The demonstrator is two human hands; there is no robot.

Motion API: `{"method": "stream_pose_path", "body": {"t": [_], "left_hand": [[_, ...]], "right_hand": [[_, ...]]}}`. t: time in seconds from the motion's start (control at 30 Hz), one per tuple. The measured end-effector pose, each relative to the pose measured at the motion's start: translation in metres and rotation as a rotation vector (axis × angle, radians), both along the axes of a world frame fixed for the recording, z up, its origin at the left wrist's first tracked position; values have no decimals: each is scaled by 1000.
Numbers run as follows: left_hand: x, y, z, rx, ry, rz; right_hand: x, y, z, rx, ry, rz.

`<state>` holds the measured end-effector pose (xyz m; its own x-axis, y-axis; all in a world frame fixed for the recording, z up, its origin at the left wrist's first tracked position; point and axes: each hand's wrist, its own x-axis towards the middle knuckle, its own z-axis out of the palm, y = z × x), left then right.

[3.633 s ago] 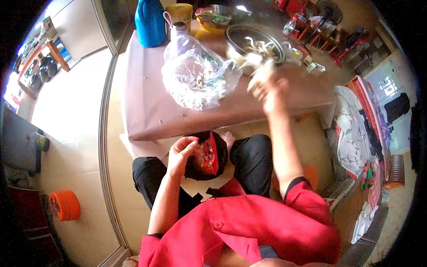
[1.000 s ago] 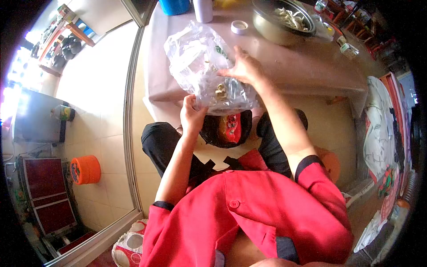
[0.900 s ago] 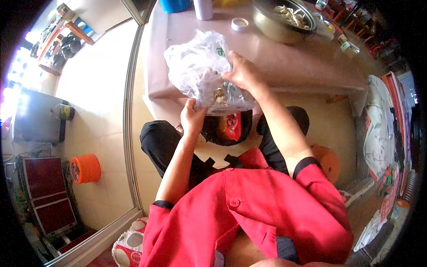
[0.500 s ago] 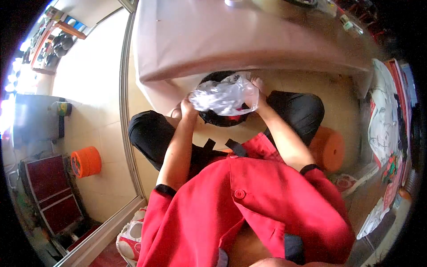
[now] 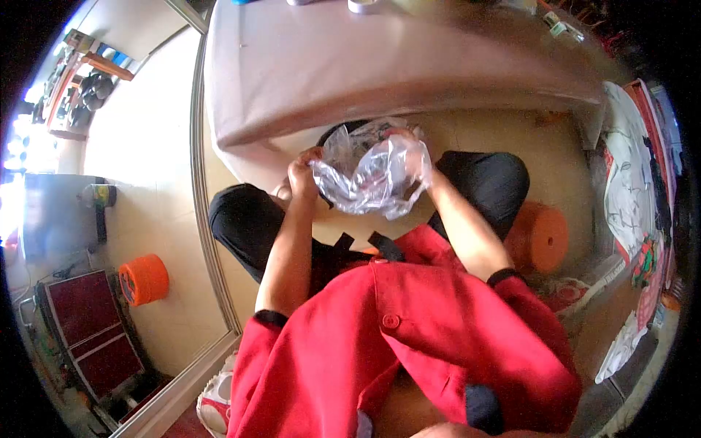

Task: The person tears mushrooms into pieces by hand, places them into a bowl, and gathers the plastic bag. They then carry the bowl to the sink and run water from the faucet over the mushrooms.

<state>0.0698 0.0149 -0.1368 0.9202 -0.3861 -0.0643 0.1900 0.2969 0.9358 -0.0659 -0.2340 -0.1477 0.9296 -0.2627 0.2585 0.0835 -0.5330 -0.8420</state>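
Between my knees I hold a crumpled clear plastic bag, below the near edge of the table. My left hand grips the bag's left edge. My right hand grips its right side, partly wrapped in the plastic. The bag hangs over a black bin bag on the floor, of which only a dark rim shows behind the plastic. What is inside the clear bag cannot be made out.
A pinkish cloth covers the table. An orange stool stands by my right leg and an orange round tub lies on the floor tiles at left. A metal door track runs along the floor. Patterned fabric lies at right.
The clear bag has come off the table and down between my knees over the black bin bag, both hands still on it. My head has tilted further down.
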Motion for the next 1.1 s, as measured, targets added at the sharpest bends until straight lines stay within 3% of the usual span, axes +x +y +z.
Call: {"method": "stream_pose_path", "body": {"t": [0.03,0.1,0.17,0.2,0.23,0.3,0.37,0.4,0.57,0.67,0.77,0.9,1.0,1.07,1.1], "left_hand": [[1,0,-1,-63,247,2],[-1,7,2,-101,420,19],[-9,4,7,177,219,144],[-3,6,11,23,198,126],[-8,6,11,-28,340,104],[-14,12,15,167,381,174],[-12,18,2,14,505,150],[-16,17,16,371,284,143],[-14,20,22,418,332,64],[-15,18,23,328,420,55],[-16,22,29,394,389,57],[-16,26,19,420,374,95],[-17,23,10,447,339,184],[-19,21,20,474,352,25],[-24,21,29,474,353,26]], "right_hand": [[1,2,5,31,-7,4],[3,1,4,-23,-74,24],[5,-5,-16,-71,-14,7],[10,-5,-15,-58,-2,-24],[14,-6,-15,-44,10,-54],[8,5,2,503,-73,-97],[17,-1,0,427,-38,-141],[22,-4,-2,334,-17,-168],[36,-5,-1,186,-2,-298],[54,-3,24,45,-241,-209],[59,-11,23,-11,-220,-177],[63,-6,13,203,-142,-291],[59,-8,4,35,-177,-314],[54,-2,4,284,-92,-302],[53,-1,1,284,-91,-301]]}}
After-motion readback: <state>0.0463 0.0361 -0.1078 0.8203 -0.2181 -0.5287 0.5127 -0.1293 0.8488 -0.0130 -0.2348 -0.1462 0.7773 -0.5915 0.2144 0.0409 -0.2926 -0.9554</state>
